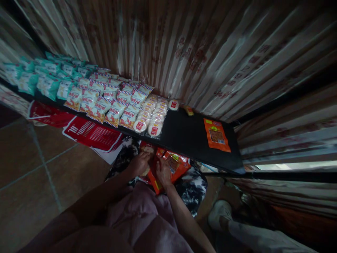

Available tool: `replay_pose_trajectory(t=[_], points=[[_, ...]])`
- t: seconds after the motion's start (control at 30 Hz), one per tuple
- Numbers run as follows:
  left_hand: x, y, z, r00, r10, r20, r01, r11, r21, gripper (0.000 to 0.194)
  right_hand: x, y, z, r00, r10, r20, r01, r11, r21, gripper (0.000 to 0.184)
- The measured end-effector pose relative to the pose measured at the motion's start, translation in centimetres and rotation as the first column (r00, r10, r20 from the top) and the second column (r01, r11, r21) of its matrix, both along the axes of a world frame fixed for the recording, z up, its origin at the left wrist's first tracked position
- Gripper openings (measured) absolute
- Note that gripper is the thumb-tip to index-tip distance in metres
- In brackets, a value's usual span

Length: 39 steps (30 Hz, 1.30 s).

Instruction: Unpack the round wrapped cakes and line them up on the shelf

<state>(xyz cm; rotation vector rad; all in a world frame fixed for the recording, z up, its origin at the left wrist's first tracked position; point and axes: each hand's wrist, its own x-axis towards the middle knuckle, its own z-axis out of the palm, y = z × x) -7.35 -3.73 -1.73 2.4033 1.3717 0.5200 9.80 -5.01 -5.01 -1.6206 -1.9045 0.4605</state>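
Touching orange packaging (179,162) in lap (191,189) with right hand (163,172), near front edge of shelf (184,135); cannot tell its grip, nor left hand's (140,163). Beyond, roomy between round packs (154,129) and flat packet (216,136).

A dusky mauve top (142,214) worn loose, gathered in soft folds, a black lower garment (193,189) mottled with white patches, both forearms (181,212) left uncovered
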Motion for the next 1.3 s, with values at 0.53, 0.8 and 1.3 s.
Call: replay_pose_trajectory(t=[0.53,0.8,1.3], points=[[1.8,-2.8,-3.2,0.982,0.075,-0.175,-0.156,0.843,-0.515,0.045,-1.1,-1.7,-1.0,0.994,0.059,-0.093,-0.092,0.913,-0.398,0.038],[1.7,-2.7,-2.6,0.956,0.289,-0.047,-0.277,0.840,-0.466,0.043,-1.5,-1.1,0.5,0.904,-0.177,-0.388,0.005,0.915,-0.404,0.043],[3.9,-5.1,-0.1,0.949,0.213,0.233,-0.158,0.959,-0.234,0.050,-2.9,-1.7,2.9,0.524,-0.522,-0.673,0.066,0.813,-0.579,0.037]])
